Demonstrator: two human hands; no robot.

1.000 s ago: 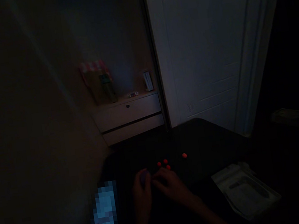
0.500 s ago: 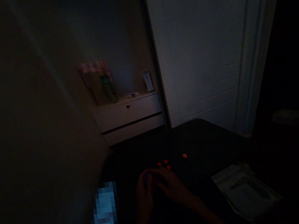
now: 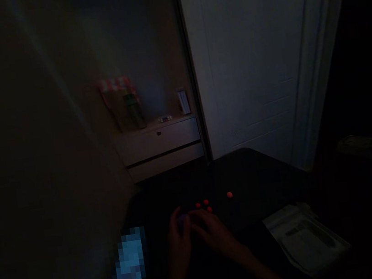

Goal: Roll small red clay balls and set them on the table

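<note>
It is very dark, so details are faint. My left hand [image 3: 179,238] holds a small purple lump [image 3: 182,220] between thumb and fingers, low over the black table [image 3: 246,172]. Close beside it, my right hand [image 3: 216,232] has its fingers bent in toward the lump and the left thumb. Whether something sits in those right fingertips is hidden. Just beyond the hands lie small orange-red balls [image 3: 206,202] in a close group of three. A slightly larger orange-red ball [image 3: 229,195] rests apart, to the right.
A pale, flat packet or tray [image 3: 303,236] lies to my right. On the left glows a blurred-out bright screen [image 3: 129,265]. Behind the table stand white drawers [image 3: 162,143] with a green bottle [image 3: 135,109] on top, beside a tall white door [image 3: 243,57].
The left fingers have spread a little and straightened, so their tips stand farther from the thumb. The right hand has barely shifted. The orange-red balls stay in place.
</note>
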